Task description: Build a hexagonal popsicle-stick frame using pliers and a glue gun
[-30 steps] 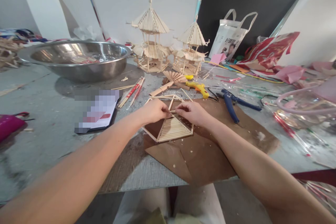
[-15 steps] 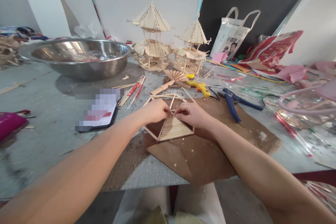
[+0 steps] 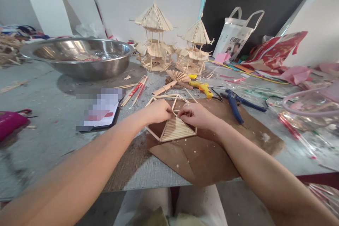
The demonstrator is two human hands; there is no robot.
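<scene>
A polygonal frame of thin wooden sticks (image 3: 178, 139) lies in front of me on brown paper (image 3: 209, 159). Its near wedge is filled with a slatted panel (image 3: 176, 129) of sticks laid side by side, narrowing away from me. At the narrow end, my left hand (image 3: 160, 110) and my right hand (image 3: 195, 114) face each other, a small gap apart. Both have thumb and fingers pinched on a short wooden stick, which the fingertips mostly cover. Other wedges of the frame are open, with paper showing through.
Behind the frame lie a yellow glue gun (image 3: 202, 89) and a folded paper fan (image 3: 177, 77). Blue-handled pliers (image 3: 235, 107) rest to the right. On the left are a phone (image 3: 103, 111), wrapped chopsticks (image 3: 135, 90) and a metal basin (image 3: 87, 67). Two stick pagodas (image 3: 154, 24) stand at the back.
Both hands stay at the panel's narrow end with only small finger shifts. My view has shifted slightly; the objects on the table have not visibly moved.
</scene>
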